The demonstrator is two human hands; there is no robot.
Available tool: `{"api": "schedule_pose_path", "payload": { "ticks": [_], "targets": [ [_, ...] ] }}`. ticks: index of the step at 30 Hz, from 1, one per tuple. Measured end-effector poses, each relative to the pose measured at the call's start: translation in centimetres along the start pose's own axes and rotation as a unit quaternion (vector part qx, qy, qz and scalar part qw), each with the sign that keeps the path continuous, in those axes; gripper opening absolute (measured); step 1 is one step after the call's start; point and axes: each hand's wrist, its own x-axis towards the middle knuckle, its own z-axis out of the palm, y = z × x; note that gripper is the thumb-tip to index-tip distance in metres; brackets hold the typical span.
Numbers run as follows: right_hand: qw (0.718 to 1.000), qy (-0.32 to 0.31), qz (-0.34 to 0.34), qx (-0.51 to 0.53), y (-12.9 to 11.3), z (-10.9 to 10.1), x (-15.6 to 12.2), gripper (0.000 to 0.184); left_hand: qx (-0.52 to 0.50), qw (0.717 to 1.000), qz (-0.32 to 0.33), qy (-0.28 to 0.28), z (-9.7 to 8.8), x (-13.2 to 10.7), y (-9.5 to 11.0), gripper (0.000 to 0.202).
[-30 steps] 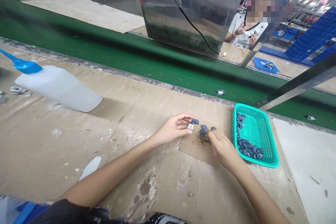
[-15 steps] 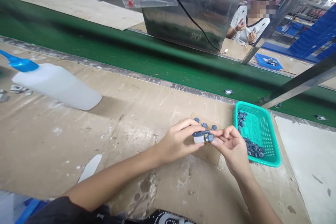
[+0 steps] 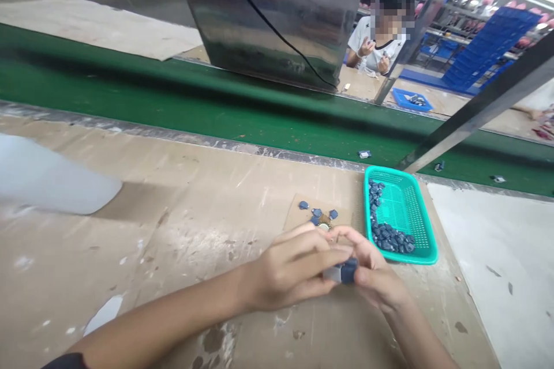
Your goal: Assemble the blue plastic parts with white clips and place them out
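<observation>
Low at the middle of the bench point(image 3: 173, 230), I am pinching a small blue-grey part point(image 3: 347, 270) between both grips. My left grip point(image 3: 288, 277) is clamping it from 9 o'clock, and my right grip point(image 3: 376, 279) from 3 o'clock. At 1 o'clock a basket point(image 3: 407, 258) is holding more pieces. Loose pieces point(image 3: 318, 213) are lying on cardboard point(image 3: 298, 220) at 12 o'clock.
</observation>
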Motion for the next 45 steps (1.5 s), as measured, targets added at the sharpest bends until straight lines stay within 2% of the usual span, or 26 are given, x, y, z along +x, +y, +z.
{"api": "schedule_pose_path", "payload": {
  "ticks": [1,3,4,6,8,9,11,13,16,18,19,20,22,23,24,25,27,29,31,34,37,39,43,45],
  "targets": [
    [1.000,-0.008,0.005,0.018,-0.1,-0.1,-0.4,0.056,-0.012,1.000,0.012,-0.008,0.2,0.4,0.3,0.036],
    [0.999,0.019,-0.027,0.019,-0.5,-0.5,-1.4,0.054,-0.039,0.998,0.036,-0.023,0.8,1.9,0.4,0.034],
    [0.998,0.045,-0.051,0.003,-0.9,-1.0,-1.9,0.052,-0.056,0.997,0.047,-0.036,1.2,3.0,0.1,0.031],
    [0.987,0.109,-0.100,-0.055,-2.2,-2.7,-2.8,0.046,-0.096,0.988,0.061,-0.102,2.3,6.3,-1.7,0.027],
    [0.963,0.184,-0.161,-0.111,-3.8,-5.5,-3.7,0.043,-0.124,0.970,0.037,-0.204,4.0,10.5,-4.9,0.027],
    [0.945,0.225,-0.198,-0.129,-4.7,-7.2,-4.2,0.044,-0.115,0.967,-0.009,-0.227,5.0,12.7,-6.9,0.029],
    [0.902,0.307,-0.266,-0.142,-6.2,-10.8,-5.1,0.043,-0.039,0.969,-0.137,-0.204,7.5,16.7,-11.2,0.025],
    [0.869,0.370,-0.298,-0.137,-6.7,-14.3,-6.1,0.037,-0.010,0.964,-0.171,-0.205,10.3,19.5,-15.1,0.026],
    [0.846,0.433,-0.288,-0.118,-5.9,-17.8,-7.4,0.032,-0.002,0.955,-0.186,-0.230,14.3,21.3,-19.2,0.022],
    [0.840,0.461,-0.267,-0.102,-5.2,-19.0,-8.1,0.032,0.002,0.949,-0.194,-0.249,15.7,21.3,-20.5,0.019],
    [0.838,0.471,-0.260,-0.094,-4.9,-19.4,-8.2,0.032,-0.001,0.947,-0.204,-0.250,15.9,21.0,-20.6,0.020],
    [0.836,0.478,-0.256,-0.086,-4.8,-19.6,-8.3,0.032,-0.022,0.945,-0.225,-0.235,15.6,20.6,-20.3,0.023],
    [0.835,0.482,-0.254,-0.073,-4.9,-19.9,-8.2,0.033,-0.142,0.929,-0.297,-0.166,13.9,19.2,-18.4,0.034],
    [0.838,0.480,-0.251,-0.071,-4.9,-20.0,-8.1,0.034,-0.235,0.903,-0.342,-0.113,12.5,18.2,-16.9,0.038],
    [0.842,0.477,-0.242,-0.070,-4.9,-20.1,-8.0,0.035,-0.337,0.863,-0.369,-0.077,10.9,17.0,-15.1,0.042],
    [0.847,0.475,-0.228,-0.070,-4.8,-20.3,-8.0,0.037,-0.407,0.829,-0.378,-0.065,9.2,15.7,-13.0,0.043],
    [0.855,0.476,-0.195,-0.068,-4.1,-20.8,-7.9,0.040,-0.486,0.774,-0.400,-0.064,6.2,12.8,-8.8,0.037],
    [0.853,0.486,-0.182,-0.056,-3.2,-21.7,-7.8,0.041,-0.518,0.740,-0.424,-0.068,3.9,10.3,-5.5,0.044],
    [0.846,0.497,-0.189,-0.043,-2.4,-22.6,-7.6,0.041,-0.532,0.722,-0.437,-0.067,2.4,8.4,-3.3,0.053],
    [0.839,0.505,-0.201,-0.034,-1.9,-23.6,-7.4,0.041,-0.541,0.719,-0.436,-0.035,1.0,6.9,-1.9,0.057],
    [0.837,0.511,-0.197,-0.024,-2.1,-23.9,-7.4,0.041,-0.528,0.737,-0.422,0.002,0.0,6.2,-1.2,0.052],
    [0.834,0.516,-0.196,-0.025,-2.2,-23.9,-7.4,0.040,-0.521,0.748,-0.411,0.000,-0.5,5.9,-0.8,0.051],
    [0.832,0.517,-0.198,-0.033,-2.3,-23.9,-7.5,0.043,-0.524,0.754,-0.396,-0.031,-1.3,5.3,0.0,0.050],
    [0.832,0.518,-0.196,-0.036,-2.3,-24.0,-7.5,0.045,-0.506,0.771,-0.386,-0.039,-1.6,5.1,0.4,0.049]
  ]
}}
